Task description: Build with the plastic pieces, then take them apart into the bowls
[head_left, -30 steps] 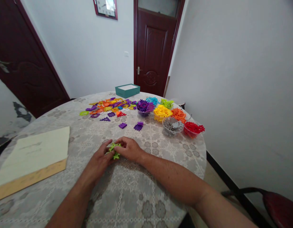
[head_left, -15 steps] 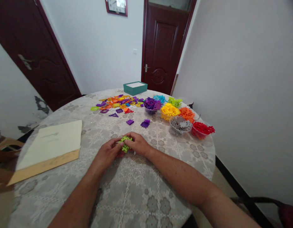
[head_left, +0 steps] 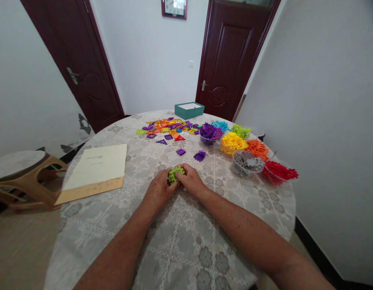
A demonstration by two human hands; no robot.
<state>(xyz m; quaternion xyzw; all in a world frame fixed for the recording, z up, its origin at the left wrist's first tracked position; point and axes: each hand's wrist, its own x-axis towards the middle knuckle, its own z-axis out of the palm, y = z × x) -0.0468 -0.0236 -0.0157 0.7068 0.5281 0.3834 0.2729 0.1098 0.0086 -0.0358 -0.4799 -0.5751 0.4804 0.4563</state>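
Note:
Between my two hands is a lime green toothed piece (head_left: 176,175), held over the middle of the table. My left hand (head_left: 160,188) grips its left side, fingers curled round it. From the right, my right hand (head_left: 190,180) closes on it, thumb on its face. A bit of red shows under the green piece, mostly hidden by my fingers. Beyond my hands lie a purple piece (head_left: 180,152) and a dark purple toothed piece (head_left: 199,156).
A mixed pile of coloured pieces (head_left: 165,129) lies at the back, near a green box (head_left: 189,110). Bowls of yellow (head_left: 233,141), grey (head_left: 248,161) and red (head_left: 280,171) pieces stand at the right. A paper sheet (head_left: 97,165) lies at the left.
The camera view has swung left, so the table and bowls appear farther right. The green piece is still in both hands, turned somewhat, and my left hand covers its lower left side.

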